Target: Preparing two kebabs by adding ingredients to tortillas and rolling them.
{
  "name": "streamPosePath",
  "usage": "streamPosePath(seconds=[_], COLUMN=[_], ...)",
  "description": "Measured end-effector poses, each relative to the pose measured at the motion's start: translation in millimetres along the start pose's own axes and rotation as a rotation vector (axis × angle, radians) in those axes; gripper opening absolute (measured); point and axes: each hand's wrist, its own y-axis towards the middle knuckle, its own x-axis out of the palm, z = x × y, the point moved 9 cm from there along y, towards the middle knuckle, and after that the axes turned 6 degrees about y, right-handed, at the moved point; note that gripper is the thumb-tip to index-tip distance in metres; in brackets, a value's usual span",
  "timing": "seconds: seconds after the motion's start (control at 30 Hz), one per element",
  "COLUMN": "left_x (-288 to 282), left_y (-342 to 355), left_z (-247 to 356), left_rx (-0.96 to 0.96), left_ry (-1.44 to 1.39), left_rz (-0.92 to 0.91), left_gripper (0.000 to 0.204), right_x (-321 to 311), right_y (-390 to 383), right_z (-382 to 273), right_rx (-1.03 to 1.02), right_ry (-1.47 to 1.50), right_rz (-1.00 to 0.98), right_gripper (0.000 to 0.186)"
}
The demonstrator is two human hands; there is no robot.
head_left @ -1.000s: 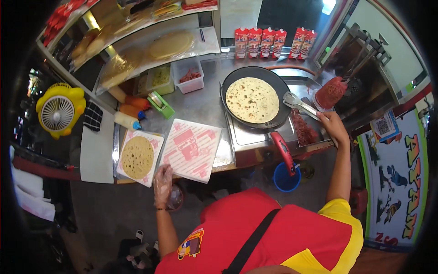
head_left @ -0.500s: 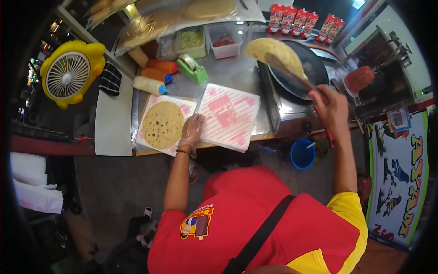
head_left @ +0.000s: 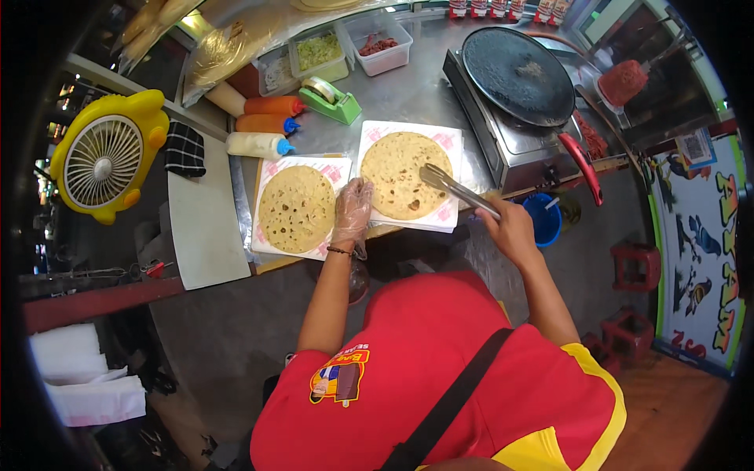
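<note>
My left hand (head_left: 353, 210), in a clear plastic glove, lies at the edge between two sheets of wrapping paper, its fingers extended and nothing seen gripped. To its left, one round flatbread (head_left: 297, 209) rests on printed paper (head_left: 335, 168). A second flatbread (head_left: 405, 176) lies on the stack of printed wrapping paper (head_left: 444, 140) to its right. My bare right hand (head_left: 506, 228) is closed around metal tongs (head_left: 463, 192), whose tips touch the second flatbread's right side.
A black flat pan (head_left: 518, 77) with a red handle sits on a stove (head_left: 510, 157) at right. Sauce bottles (head_left: 259, 146), a green tape dispenser (head_left: 331, 102) and tubs of shredded greens (head_left: 320, 55) and red filling (head_left: 378, 45) stand behind. A yellow fan (head_left: 110, 157) is far left.
The second flatbread, held up by the tongs beside the pan before, now lies flat on the paper stack. My right hand has come left and nearer with the tongs; the pan is bare.
</note>
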Motion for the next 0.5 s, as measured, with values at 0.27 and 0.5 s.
streamPosePath(seconds=[0.27,0.5], left_x=[-133.9,-148.4], left_y=[-112.7,-178.7], left_z=[-37.6,-138.1], left_rx=[-0.148,-0.361], left_ry=[-0.032,0.060], left_rz=[0.758,0.942], left_gripper=[0.031,0.035], right_x=[-234.6,-246.6], right_y=[60.8,115.1], right_z=[124.1,346.6], right_rx=[0.092,0.084], right_ry=[-0.008,-0.431], right_rz=[0.527,0.375], right_gripper=[0.041,0.065])
